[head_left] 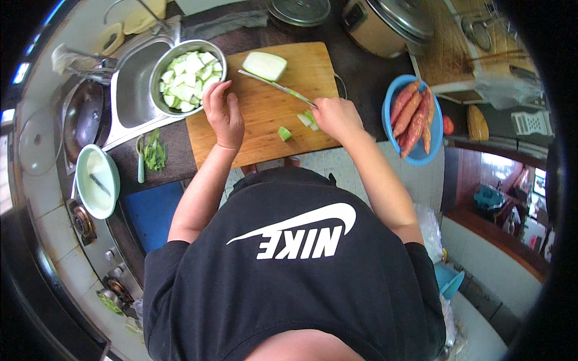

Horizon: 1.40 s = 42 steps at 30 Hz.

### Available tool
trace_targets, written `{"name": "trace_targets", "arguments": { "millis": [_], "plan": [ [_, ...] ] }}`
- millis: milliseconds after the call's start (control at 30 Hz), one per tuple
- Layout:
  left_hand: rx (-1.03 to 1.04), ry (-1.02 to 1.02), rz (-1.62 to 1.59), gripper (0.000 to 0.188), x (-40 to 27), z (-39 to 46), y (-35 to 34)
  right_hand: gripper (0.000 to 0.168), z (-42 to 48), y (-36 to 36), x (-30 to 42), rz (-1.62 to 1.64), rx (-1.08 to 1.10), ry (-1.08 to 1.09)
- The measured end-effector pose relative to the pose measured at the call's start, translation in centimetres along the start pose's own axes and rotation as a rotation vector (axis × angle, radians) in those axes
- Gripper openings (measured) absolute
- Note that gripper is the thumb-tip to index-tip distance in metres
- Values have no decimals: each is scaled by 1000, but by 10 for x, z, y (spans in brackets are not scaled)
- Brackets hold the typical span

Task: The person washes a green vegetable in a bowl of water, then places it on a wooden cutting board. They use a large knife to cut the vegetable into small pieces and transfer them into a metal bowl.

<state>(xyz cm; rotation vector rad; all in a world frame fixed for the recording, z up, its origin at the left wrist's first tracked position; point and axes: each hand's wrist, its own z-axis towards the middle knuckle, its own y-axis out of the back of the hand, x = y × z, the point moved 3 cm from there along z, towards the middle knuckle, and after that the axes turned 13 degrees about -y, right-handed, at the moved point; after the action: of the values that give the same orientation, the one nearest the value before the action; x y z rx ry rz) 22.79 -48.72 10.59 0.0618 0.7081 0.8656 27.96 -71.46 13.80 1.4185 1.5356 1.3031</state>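
My right hand [336, 118] is closed around the handle of a kitchen knife [280, 87], whose blade reaches left over the wooden cutting board [257, 117]. Just beyond the blade tip lies a large pale-green peeled piece of gourd [264, 66]. Small green-white pieces [308, 120] rest beside my right hand, and one green end piece [284, 133] lies nearer the board's front edge. My left hand [226, 117] is raised at the board's left side, fingers apart and holding nothing. Close to its fingertips is a steel bowl [156, 97] full of cut gourd pieces [187, 81].
The steel bowl overlaps the sink [135, 85]. Green leaves [155, 153] and a green-handled peeler [141, 160] lie left of the board; a pale green bowl [101, 203] is farther left. Right are a blue basin [387, 118] of sweet potatoes [413, 115] and a rice cooker [384, 31].
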Motion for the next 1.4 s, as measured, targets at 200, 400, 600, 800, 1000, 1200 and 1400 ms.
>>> {"name": "trace_targets", "arguments": {
  "millis": [200,400,600,800,1000,1200,1400],
  "plan": [
    [724,-288,112,40,-3,76,-2,16,45,50,97,-184,-214,358],
    [810,-97,-274,40,68,77,0,12,77,39,153,-286,-367,564],
    [811,253,-323,32,136,70,2,9,86,40,170,-347,-373,603],
    [747,48,96,31,219,34,12,10,70,58,157,-440,-358,550],
    [503,262,-22,30,199,52,20,8,47,75,122,-460,-323,379],
    [719,113,-283,45,172,63,6,7,50,61,146,-429,-347,425],
    [615,-141,399,43,204,63,31,11,23,73,132,-330,-369,342]
  ]
}}
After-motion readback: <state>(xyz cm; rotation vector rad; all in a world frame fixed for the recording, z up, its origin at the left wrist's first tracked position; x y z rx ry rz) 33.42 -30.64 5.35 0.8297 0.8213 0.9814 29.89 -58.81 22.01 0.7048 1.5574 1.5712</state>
